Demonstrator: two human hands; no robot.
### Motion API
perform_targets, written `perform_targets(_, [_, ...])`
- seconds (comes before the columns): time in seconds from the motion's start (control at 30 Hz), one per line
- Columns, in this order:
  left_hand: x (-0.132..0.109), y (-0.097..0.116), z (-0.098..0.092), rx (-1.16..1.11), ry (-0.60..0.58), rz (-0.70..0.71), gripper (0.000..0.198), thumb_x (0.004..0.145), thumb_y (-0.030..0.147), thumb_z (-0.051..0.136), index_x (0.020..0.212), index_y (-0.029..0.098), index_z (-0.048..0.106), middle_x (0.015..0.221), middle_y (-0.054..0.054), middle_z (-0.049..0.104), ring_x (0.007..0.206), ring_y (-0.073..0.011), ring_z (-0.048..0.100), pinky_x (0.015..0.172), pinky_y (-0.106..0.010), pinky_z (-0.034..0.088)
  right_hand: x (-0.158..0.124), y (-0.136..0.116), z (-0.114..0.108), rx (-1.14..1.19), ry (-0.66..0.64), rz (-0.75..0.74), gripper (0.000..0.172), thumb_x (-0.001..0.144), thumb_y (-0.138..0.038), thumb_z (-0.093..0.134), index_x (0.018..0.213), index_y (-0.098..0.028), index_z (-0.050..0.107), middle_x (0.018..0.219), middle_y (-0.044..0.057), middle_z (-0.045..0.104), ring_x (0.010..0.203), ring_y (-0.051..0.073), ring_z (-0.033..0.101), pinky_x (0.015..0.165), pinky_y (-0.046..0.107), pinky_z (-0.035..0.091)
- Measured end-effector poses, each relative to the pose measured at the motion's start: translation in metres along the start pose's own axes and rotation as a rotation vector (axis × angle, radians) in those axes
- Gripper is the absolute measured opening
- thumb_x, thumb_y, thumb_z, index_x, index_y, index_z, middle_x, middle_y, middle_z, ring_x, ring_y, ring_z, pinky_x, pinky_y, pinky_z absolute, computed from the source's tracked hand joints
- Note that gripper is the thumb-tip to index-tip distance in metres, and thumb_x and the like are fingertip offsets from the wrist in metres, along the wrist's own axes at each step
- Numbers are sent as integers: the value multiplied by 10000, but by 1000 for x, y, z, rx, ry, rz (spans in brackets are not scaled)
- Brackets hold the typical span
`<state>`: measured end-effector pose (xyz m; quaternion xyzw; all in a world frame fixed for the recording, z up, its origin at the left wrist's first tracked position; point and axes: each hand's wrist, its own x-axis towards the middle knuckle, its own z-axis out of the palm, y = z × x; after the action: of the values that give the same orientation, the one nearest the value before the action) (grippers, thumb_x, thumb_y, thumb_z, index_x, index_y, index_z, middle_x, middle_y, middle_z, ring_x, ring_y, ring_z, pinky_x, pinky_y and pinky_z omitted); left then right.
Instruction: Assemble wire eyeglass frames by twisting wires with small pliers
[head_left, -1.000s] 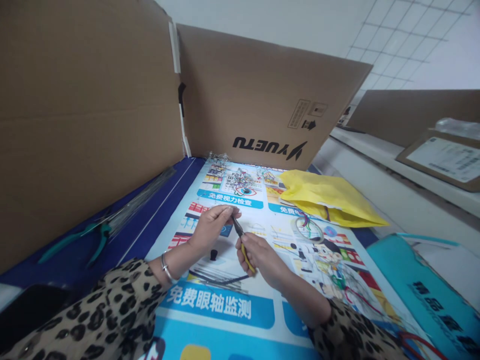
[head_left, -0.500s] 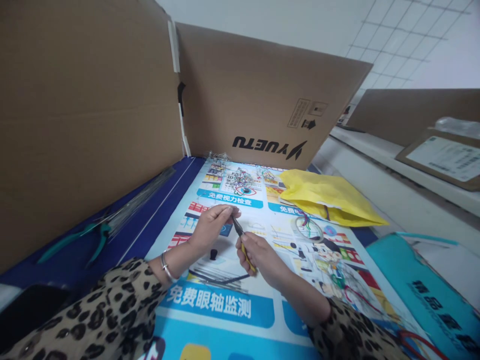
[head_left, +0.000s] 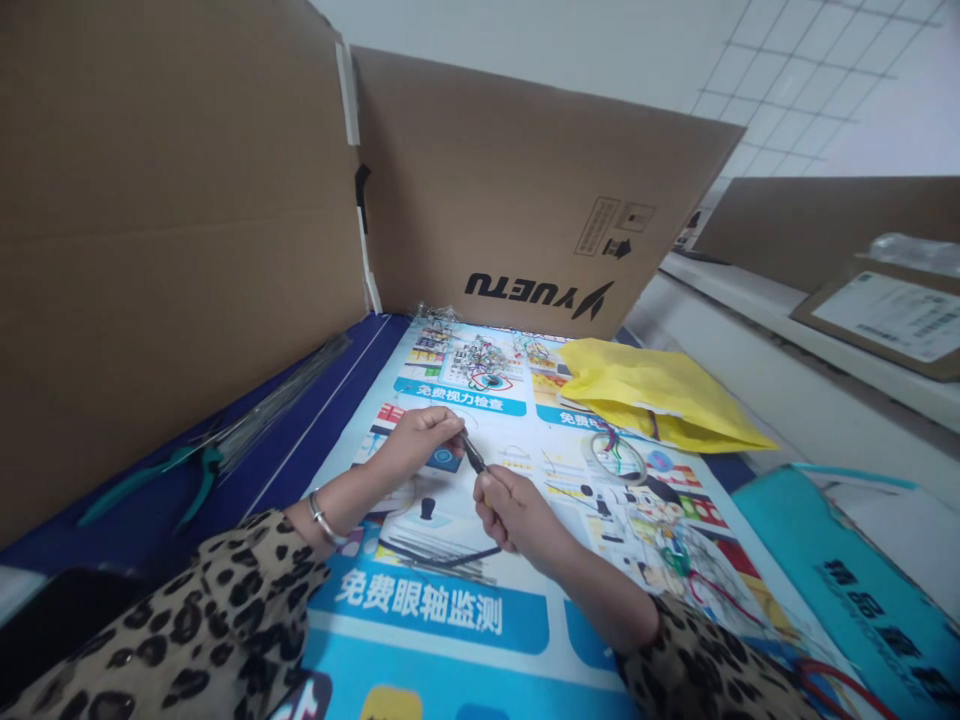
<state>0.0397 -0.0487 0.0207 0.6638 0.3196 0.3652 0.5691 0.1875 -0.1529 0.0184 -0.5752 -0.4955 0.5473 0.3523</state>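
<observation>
The right hand [head_left: 517,515] is closed around the handles of the pliers [head_left: 473,455], above the middle of the printed sheet [head_left: 517,690]. Their long axis slants; the nose points away from the wearer, leftward to the sheet's far left corner. At that nose the left hand [head_left: 416,445] has thumb and fingers pinched together; anything between them is too small to tell. Beneath, loose wires [head_left: 442,560] lie on the sheet. By its far right corner lies a yellow bag [head_left: 660,390], mouth toward the near edge, a dark strand at the opening, its contents hidden. A turquoise box [head_left: 847,580] borders the right edge. Beyond the left edge are green-handled pliers [head_left: 202,490] beside a wire bundle [head_left: 285,395].
</observation>
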Motion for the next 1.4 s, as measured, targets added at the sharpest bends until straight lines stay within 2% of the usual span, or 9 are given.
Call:
perform_targets(0.23, [1,2,-8,-217,-128,-171,272,739,383,601,661,130,541,565,-6,602,460,-85,532,516,-212,404,2,4,-7,-168,-44,-146,280,871,-404,316,712,-200,421,518,-62,401,429,60,361,407,178,294])
perform_targets(0.4, [2,2,-10,-198,-194,-242,275,714,387,606,651,132,526,540,2,569,427,-71,487,470,-197,372,6,7,-21,-442,-51,-268,277,880,-383,335,702,-200,441,579,-43,452,526,81,421,503,205,330])
perform_targets(0.5, [7,5,-15,-5,-153,-203,273,729,394,558,636,141,507,534,7,548,443,-87,489,481,-213,388,6,6,-28,-501,-57,-235,287,882,-419,334,716,-206,429,607,-43,476,545,89,454,526,214,337])
perform_targets(0.63, [13,13,-30,504,-58,-45,265,775,341,480,584,158,490,516,27,507,489,-94,477,506,-207,342,9,3,-32,-537,69,-211,297,868,-485,337,809,-217,449,671,-29,525,624,124,506,577,244,356])
perform_targets(0.7, [13,19,-36,706,-106,52,272,781,322,473,562,161,494,515,28,504,512,-97,457,516,-209,308,11,0,-33,-578,137,-227,293,860,-488,346,854,-221,464,723,-14,545,679,146,515,615,266,361])
perform_targets(0.8, [9,26,-37,756,-287,64,288,792,324,463,556,163,495,509,31,494,512,-99,434,510,-210,281,15,-5,-31,-623,169,-267,286,843,-478,378,864,-214,486,767,5,551,723,167,512,650,289,362])
perform_targets(1.0, [1,25,-24,586,-571,3,252,812,338,438,630,177,506,561,39,493,519,-101,441,511,-202,293,22,-2,-26,-402,210,-286,250,789,-451,475,856,-213,507,708,-19,536,643,135,487,602,260,381])
perform_targets(1.2, [-4,19,-12,683,-558,43,214,771,280,490,589,174,530,515,37,463,481,-101,387,485,-218,236,26,7,-16,-118,102,-271,194,770,-394,522,819,-206,515,611,-35,526,532,101,483,523,228,400])
perform_targets(1.4, [-2,28,-23,617,-602,-11,127,704,272,572,613,187,598,534,41,538,489,-100,434,514,-209,269,28,11,-8,-201,148,-253,131,749,-334,536,771,-205,529,551,-43,511,498,99,465,496,224,392])
